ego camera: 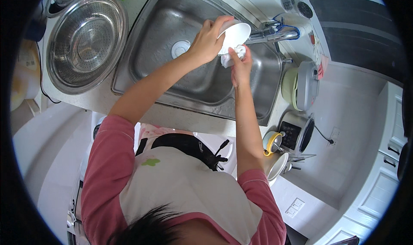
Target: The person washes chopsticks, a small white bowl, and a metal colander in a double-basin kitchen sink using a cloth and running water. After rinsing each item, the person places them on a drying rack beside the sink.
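A white bowl [236, 37] is tilted on its side above the steel sink [155, 22], its inside turned toward the lower right. My left hand [208, 40] grips the bowl's rim and outer wall from the left. In my right hand [241, 64] is a crumpled white cloth [228, 59], pinched under the thumb and pressed against the bowl's lower edge. Just right of the bowl is the chrome faucet [274, 35], with a blue-edged whitish cover around part of it. No water stream can be made out. Below my left hand, a round drain strainer [180, 49] shows in the basin.
Left of the sink, a large perforated steel basin [87, 41] rests on the counter [193, 116]. To the right stand a green container with a grey lid [306, 85], an electric cooker [295, 132], a yellow-rimmed cup [273, 141] and a whitish bowl [278, 169].
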Available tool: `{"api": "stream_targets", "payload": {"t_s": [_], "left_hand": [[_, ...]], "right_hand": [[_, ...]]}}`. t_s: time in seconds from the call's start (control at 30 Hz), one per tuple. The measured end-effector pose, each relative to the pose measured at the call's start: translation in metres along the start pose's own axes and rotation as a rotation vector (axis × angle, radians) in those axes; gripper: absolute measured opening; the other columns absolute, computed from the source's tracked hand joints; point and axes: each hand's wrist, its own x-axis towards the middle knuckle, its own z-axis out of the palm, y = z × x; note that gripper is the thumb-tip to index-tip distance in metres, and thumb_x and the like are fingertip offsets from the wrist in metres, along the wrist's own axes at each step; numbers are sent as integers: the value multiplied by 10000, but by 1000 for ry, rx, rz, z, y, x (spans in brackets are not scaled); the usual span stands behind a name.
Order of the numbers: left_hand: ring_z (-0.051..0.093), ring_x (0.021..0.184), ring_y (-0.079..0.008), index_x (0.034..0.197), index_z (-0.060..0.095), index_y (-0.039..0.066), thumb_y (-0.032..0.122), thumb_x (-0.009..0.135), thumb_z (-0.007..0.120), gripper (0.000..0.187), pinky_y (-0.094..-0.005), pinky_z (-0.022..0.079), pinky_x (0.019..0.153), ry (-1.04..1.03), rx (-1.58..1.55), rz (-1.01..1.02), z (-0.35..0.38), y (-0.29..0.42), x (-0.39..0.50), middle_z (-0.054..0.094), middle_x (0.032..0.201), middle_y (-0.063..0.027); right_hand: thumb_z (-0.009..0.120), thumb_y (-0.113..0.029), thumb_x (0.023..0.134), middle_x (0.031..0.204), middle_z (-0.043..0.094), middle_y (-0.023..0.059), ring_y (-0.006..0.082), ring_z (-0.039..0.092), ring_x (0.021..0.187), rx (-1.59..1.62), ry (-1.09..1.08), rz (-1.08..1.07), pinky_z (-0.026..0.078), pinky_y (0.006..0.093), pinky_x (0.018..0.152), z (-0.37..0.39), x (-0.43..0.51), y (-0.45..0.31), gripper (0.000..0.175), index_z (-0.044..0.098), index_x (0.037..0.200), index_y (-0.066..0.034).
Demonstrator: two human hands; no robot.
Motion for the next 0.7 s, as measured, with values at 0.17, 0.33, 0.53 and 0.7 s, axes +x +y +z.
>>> {"api": "stream_targets", "payload": {"t_s": [0.17,0.33,0.53,0.7], "left_hand": [[550,971,-478,1349,390,221,98,887,544,502,-501,507,817,45,-70,104,0,-2,-3,431,1169,-259],[536,1035,-454,1358,386,192,48,872,554,534,-491,508,840,-36,-38,3,-5,3,-13,403,1193,-235],[537,1019,-473,1365,376,201,38,863,562,559,-504,510,837,-70,-59,-14,-14,3,-11,400,1195,-238],[546,992,-485,1364,376,216,19,852,565,581,-507,523,800,-67,-73,-27,-11,4,-11,391,1202,-245]], "right_hand": [[630,-86,882,933,632,32,107,597,813,111,101,83,489,257,690,9,6,-3,165,579,1032,-41],[622,-55,861,909,641,29,97,592,771,64,149,42,477,242,664,17,16,5,160,590,1015,-30],[630,-61,847,902,643,27,88,581,749,8,130,-17,462,231,643,21,18,9,167,597,1006,-23],[639,-69,845,866,639,16,76,560,696,-117,122,-33,444,227,595,17,22,6,163,603,996,-19]]}}
